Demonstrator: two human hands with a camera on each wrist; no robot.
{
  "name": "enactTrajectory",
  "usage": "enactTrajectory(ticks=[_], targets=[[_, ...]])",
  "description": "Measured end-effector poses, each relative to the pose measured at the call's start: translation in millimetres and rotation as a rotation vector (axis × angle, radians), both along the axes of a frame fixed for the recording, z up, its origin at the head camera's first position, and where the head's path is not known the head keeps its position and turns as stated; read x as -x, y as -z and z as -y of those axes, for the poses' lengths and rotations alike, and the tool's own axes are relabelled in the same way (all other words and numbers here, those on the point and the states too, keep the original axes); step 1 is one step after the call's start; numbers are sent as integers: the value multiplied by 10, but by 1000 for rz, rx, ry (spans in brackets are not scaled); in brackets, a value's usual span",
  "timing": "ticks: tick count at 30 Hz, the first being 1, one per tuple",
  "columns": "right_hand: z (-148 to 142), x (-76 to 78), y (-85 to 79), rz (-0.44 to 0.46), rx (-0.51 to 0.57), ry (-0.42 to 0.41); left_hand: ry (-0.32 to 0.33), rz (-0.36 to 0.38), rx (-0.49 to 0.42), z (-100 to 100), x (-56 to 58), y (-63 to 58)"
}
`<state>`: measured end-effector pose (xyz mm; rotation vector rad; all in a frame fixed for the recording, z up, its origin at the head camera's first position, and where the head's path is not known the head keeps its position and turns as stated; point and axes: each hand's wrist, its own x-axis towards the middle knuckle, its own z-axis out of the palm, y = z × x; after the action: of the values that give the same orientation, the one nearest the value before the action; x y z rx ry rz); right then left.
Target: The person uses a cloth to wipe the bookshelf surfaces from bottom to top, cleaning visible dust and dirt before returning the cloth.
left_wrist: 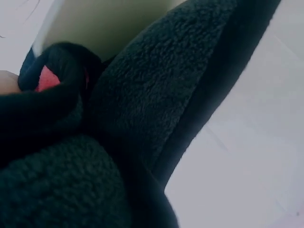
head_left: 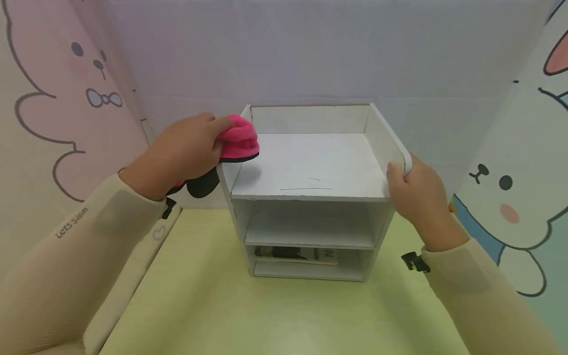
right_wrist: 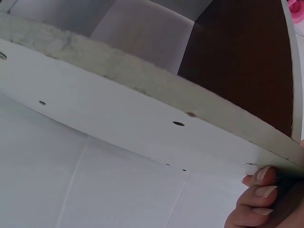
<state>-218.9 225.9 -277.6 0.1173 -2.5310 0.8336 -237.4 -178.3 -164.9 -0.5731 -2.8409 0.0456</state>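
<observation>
My left hand (head_left: 188, 145) pinches a bunched cloth (head_left: 239, 140), pink with a dark edge, at the top of the left side panel of a white shelf unit (head_left: 310, 162). In the left wrist view the cloth (left_wrist: 156, 90) shows its dark fuzzy side, folded over, with a bit of pink inside. My right hand (head_left: 419, 192) grips the front edge of the right side panel, thumb on the inner face. Its curled fingers (right_wrist: 259, 197) lie against the panel's outer face in the right wrist view. The left fingertips are partly hidden by the cloth.
The shelf unit stands upright on a yellow-green table (head_left: 275, 315). A flat printed item (head_left: 306, 255), like a book or magazine, lies on its lowest shelf. A pale wall (head_left: 266, 49) stands behind, with cartoon-printed panels (head_left: 57, 74) at either side.
</observation>
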Motion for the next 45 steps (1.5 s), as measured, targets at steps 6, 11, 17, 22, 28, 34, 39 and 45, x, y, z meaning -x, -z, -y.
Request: enactTrajectory(ticks=[6,11,17,22,28,34,39,45], targets=[[45,8,-4,10,8,-21,50,-217,-26,83,-229,194],[35,5,-12,19,7,-23,133,-469,-19,31,-399,363],[14,-15,-28,23,16,-19,178,-657,-42,-47,-546,553],[15,-13,-21,20,15,-24,136,-689,-94,-66,-642,701],[6,0,-13,25,12,-25,139,-727,-179,-85,-713,896],[-7,-11,-14,25,10,-16,149,-738,-219,-90,-709,1062],[-1,-17,-18,23,9,-22,174,-749,-263,-73,-707,1235],[-3,-8,-15,36,15,-18,168,-709,-257,-57,-723,1417]])
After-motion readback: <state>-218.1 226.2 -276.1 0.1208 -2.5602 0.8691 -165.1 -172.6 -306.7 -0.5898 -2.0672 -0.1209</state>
